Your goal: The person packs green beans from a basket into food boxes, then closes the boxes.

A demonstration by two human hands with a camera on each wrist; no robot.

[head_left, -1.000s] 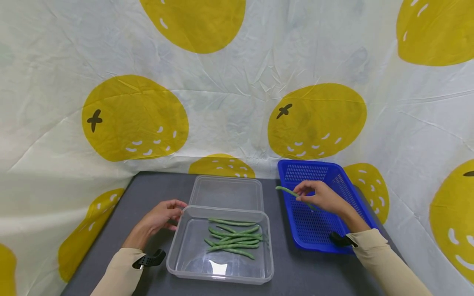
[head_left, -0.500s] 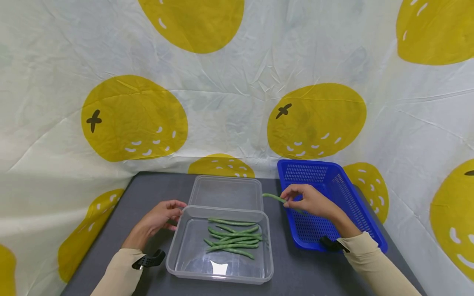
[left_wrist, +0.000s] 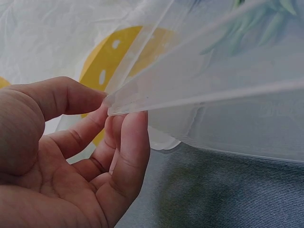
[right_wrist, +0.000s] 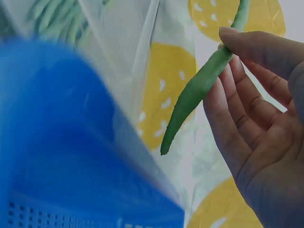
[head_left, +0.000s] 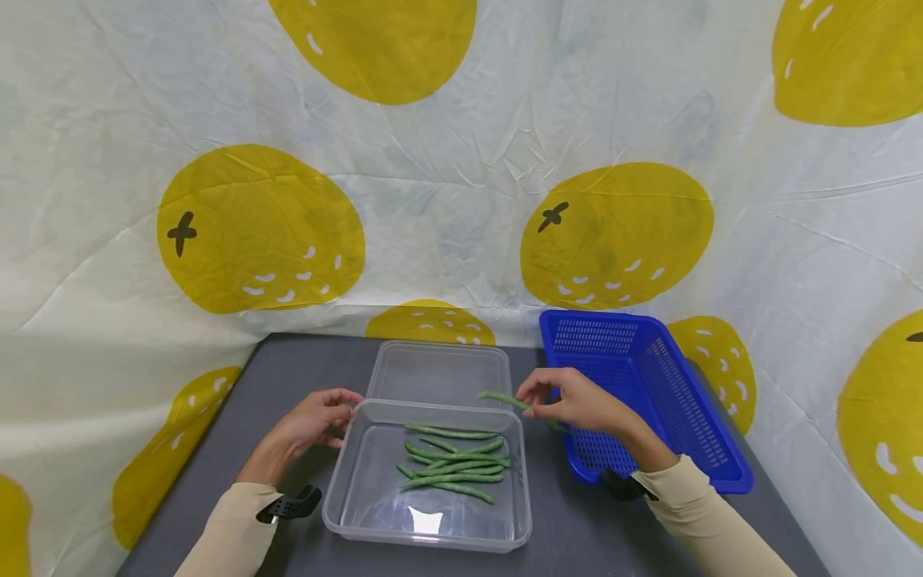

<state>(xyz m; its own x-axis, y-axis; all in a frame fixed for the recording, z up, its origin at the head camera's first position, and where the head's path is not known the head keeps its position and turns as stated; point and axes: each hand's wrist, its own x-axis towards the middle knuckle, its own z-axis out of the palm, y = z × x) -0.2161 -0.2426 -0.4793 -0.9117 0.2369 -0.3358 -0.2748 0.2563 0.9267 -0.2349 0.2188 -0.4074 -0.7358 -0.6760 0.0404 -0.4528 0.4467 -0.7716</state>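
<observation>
Between thumb and fingers my right hand (head_left: pixel 577 401) pinches one green bean (right_wrist: pixel 197 88), held in the gap between the blue basket (head_left: pixel 721 461) and the clear plastic container (head_left: pixel 425 543). One end of the bean points left, over the container's far right corner in the head view. Several green beans (head_left: pixel 461 473) lie in a loose bunch inside the container. My left hand (head_left: pixel 317 421) pinches the container's rim at its far left corner; the left wrist view shows thumb and fingertips (left_wrist: pixel 135 121) on that rim.
A clear flat lid (head_left: pixel 440 373) lies on the dark grey table (head_left: pixel 310 361) behind the container. The perforated basket stands at the right side. A white cloth with yellow fruit prints (head_left: pixel 447 232) hangs behind the table.
My right hand has carried the bean leftward and slightly nearer, from over the basket toward the container. The left hand and the container have stayed in place.
</observation>
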